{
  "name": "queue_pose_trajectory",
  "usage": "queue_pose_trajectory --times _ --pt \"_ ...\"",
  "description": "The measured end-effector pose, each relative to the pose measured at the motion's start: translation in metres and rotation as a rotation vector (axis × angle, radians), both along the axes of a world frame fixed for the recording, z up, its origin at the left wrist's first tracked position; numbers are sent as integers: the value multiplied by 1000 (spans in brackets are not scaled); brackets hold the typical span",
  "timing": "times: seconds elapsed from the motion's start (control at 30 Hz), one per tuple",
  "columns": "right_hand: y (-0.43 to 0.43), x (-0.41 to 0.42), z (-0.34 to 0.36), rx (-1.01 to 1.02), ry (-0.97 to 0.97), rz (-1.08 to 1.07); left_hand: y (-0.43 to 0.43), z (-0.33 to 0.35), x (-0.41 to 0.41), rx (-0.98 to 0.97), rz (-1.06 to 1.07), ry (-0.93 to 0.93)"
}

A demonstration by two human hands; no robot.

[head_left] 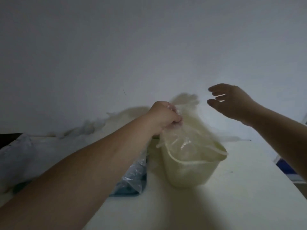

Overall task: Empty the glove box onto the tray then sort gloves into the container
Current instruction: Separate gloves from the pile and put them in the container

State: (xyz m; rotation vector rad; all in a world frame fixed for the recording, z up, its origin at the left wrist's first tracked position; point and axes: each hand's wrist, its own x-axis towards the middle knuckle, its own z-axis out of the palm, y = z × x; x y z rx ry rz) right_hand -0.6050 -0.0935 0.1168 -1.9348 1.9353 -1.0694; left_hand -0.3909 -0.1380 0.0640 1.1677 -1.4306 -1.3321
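My left hand (163, 117) grips a thin clear plastic glove (187, 130) and holds it above the pale translucent container (187, 173); the glove hangs down into the container's mouth. My right hand (232, 102) hovers to the upper right of the container with fingers spread and relaxed, holding nothing. A dark blue-grey tray (132, 188) lies left of the container, partly under my left forearm, with more clear gloves (134, 173) crumpled on it. No glove box shows.
The container and tray stand on a white table (224, 205) against a plain wall. A heap of pale crumpled plastic (20, 156) lies at the left. The table's right edge runs diagonally at the right, with a dark blue patch (282, 165) beyond it.
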Motion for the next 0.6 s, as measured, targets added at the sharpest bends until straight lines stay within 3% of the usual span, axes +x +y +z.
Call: queue_pose_trajectory --times 0.27,0.4,0.6 --pt "35 56 -24 425 481 367 -18 -3 -15 -211 42 -583" --pt "17 75 -50 596 664 305 -17 -4 3 -313 171 -463" --pt "-15 109 -81 691 766 292 12 -3 50 -386 229 -339"
